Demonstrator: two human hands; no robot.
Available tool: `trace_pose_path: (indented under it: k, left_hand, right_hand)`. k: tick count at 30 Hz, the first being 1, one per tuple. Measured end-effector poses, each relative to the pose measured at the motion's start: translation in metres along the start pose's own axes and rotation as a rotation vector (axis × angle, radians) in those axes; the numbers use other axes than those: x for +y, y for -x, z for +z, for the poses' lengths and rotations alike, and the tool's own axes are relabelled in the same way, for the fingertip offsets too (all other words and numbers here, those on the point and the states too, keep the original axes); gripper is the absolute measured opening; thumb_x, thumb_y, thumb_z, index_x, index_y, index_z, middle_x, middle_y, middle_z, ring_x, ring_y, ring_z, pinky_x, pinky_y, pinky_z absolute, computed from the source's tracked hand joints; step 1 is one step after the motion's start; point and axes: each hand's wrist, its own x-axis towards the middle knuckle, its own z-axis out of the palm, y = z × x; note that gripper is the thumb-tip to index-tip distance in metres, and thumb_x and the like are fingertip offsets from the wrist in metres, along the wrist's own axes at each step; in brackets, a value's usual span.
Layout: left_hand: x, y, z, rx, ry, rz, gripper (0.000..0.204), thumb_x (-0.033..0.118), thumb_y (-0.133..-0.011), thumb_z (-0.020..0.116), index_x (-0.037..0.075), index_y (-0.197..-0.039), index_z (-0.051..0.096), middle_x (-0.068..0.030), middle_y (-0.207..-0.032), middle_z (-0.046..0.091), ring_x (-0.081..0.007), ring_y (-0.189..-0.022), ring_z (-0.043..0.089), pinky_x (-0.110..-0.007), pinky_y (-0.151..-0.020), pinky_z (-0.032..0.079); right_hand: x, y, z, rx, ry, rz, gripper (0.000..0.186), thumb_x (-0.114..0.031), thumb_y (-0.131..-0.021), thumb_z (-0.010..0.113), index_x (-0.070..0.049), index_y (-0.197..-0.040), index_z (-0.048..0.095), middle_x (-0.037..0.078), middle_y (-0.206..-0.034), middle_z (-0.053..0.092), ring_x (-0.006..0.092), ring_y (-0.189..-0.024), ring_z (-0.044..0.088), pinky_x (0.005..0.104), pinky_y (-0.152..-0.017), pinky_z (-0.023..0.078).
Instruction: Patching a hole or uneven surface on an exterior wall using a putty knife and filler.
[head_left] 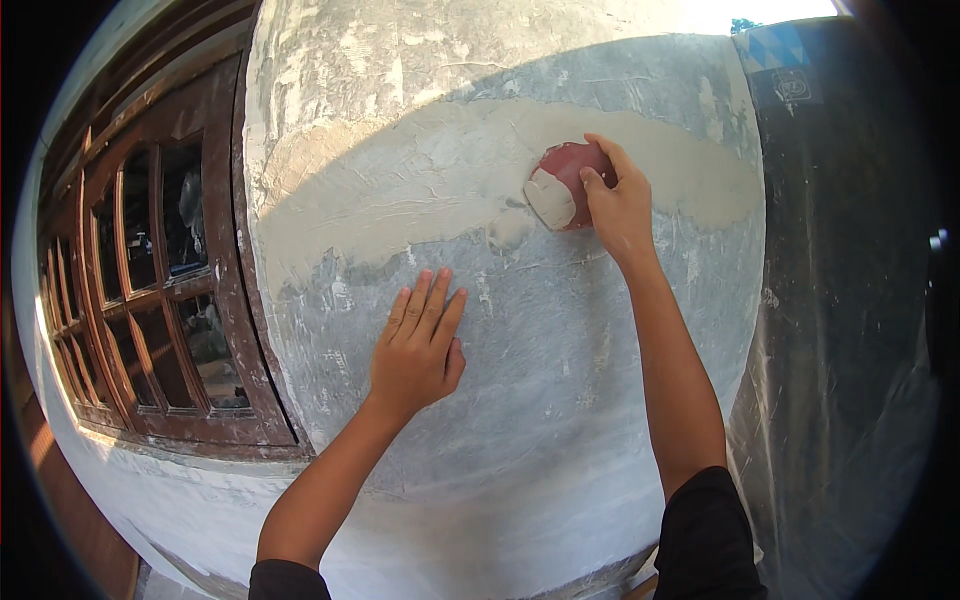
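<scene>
A dark red putty spreader (577,164) is gripped by its right side in my right hand (624,208), thumb on the near face. A thick lump of pale putty (551,199) covers its lower left part, and its left edge is against or close to the wall. Around it, a wide band of wet-looking beige putty (400,175) runs across the grey wall (530,380). Just below that band, my left hand (415,345) lies flat on the bare grey surface, fingers stretched upward, holding nothing.
To the left is a brown wooden window (225,310) with several panes in a worn frame. A dark sheet or panel (840,280) with a blue-and-white patch stands along the wall's right edge. Sunlight falls on the upper wall, which has rough, flaky patches.
</scene>
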Motion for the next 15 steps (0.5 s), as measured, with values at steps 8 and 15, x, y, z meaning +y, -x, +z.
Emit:
trace_pose_path:
  k: [8, 15]
  left_hand:
    - [-0.001, 0.0, 0.0, -0.016, 0.01, -0.006, 0.055, 0.016, -0.085, 0.051, 0.001, -0.138, 0.051, -0.0212, -0.151, 0.042, -0.0374, -0.143, 0.036, -0.049, -0.118, 0.025]
    - [0.0, 0.001, 0.001, -0.003, 0.008, 0.003, 0.057, 0.015, -0.083, 0.052, 0.001, -0.138, 0.052, -0.0213, -0.15, 0.043, -0.0382, -0.142, 0.036, -0.049, -0.117, 0.026]
  right_hand:
    - [-0.012, 0.008, 0.022, -0.177, -0.011, -0.101, 0.041, -0.004, -0.083, 0.062, -0.001, -0.124, 0.063, 0.022, -0.107, 0.068, 0.0348, -0.091, 0.065, 0.0398, -0.085, 0.051]
    - [-0.008, 0.008, 0.012, 0.038, -0.1, -0.014, 0.04, -0.004, -0.083, 0.062, -0.001, -0.122, 0.063, 0.024, -0.105, 0.068, 0.0331, -0.093, 0.066, 0.039, -0.084, 0.051]
